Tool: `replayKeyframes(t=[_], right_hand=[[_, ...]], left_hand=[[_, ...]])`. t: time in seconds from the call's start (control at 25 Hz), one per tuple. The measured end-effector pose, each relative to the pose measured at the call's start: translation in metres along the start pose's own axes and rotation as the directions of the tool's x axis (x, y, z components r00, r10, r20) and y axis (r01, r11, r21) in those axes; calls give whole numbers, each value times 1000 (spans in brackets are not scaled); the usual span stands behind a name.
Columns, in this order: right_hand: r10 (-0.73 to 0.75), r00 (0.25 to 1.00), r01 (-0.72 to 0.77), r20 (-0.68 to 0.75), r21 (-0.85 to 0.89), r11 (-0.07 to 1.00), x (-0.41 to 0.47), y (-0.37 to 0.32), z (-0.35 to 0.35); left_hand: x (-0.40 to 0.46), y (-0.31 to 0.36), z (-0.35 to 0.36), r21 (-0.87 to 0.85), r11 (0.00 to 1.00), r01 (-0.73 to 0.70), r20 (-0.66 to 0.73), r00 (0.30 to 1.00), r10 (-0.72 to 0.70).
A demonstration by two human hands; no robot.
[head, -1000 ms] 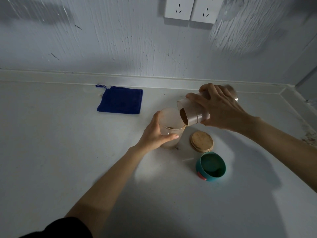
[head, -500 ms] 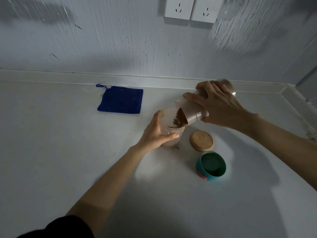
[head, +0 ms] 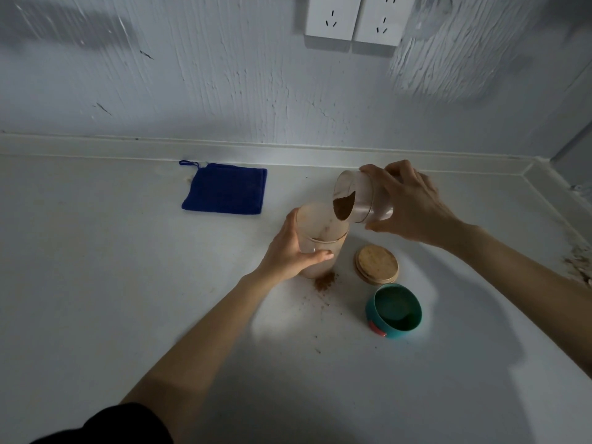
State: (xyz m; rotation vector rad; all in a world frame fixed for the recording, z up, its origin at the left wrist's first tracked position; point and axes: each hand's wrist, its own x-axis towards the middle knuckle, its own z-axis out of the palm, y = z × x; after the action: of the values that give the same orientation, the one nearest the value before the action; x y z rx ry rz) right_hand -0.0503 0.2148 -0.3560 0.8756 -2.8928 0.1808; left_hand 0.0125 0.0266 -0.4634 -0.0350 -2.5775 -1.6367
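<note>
A translucent cup (head: 320, 232) stands on the white counter (head: 112, 283), and my left hand (head: 290, 251) grips it from the left side. Above and to its right my right hand (head: 408, 206) holds a clear jar (head: 362, 200) tipped on its side, mouth towards the cup. Brown powder (head: 344, 206) sits at the jar's mouth, just over the cup's rim. A small pile of spilled powder (head: 324, 282) lies on the counter at the cup's foot.
A round wooden lid (head: 376, 264) lies right of the cup. A teal cup-shaped lid (head: 395, 310) sits nearer me. A folded blue cloth (head: 226, 193) lies at the back left. Wall sockets (head: 352, 17) are above. The counter's raised edge runs along the back and right.
The jar has lifted and tilted back a little from the cup. Brown powder now lies spilled on the counter beside the cup. My left hand still grips the cup.
</note>
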Motion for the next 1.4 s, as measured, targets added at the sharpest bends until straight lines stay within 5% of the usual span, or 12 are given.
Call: replayKeyframes(t=[0.4, 0.6, 0.72, 0.84, 1.08, 1.4], right_hand=[[241, 970, -233, 32, 404, 884, -2, -7, 3], [300, 953, -196, 37, 831, 520, -17, -10, 3], [315, 949, -151, 19, 904, 400, -33, -18, 9], [339, 941, -162, 13, 895, 416, -43, -21, 15], [281, 960, -120, -5, 896, 427, -73, -44, 22], [181, 983, -99, 9, 864, 494, -94, -93, 62]], left_hand=[[-4, 12, -11, 5, 1000, 28, 54, 998, -28], [-10, 27, -31, -33, 995, 99, -43, 994, -100], [-18, 36, -34, -60, 998, 5, -166, 986, -15], [-24, 46, -31, -14, 997, -74, -177, 982, 70], [-44, 56, -10, 28, 990, -140, 53, 989, 139], [-87, 37, -5, -72, 993, 94, -2, 996, -94]])
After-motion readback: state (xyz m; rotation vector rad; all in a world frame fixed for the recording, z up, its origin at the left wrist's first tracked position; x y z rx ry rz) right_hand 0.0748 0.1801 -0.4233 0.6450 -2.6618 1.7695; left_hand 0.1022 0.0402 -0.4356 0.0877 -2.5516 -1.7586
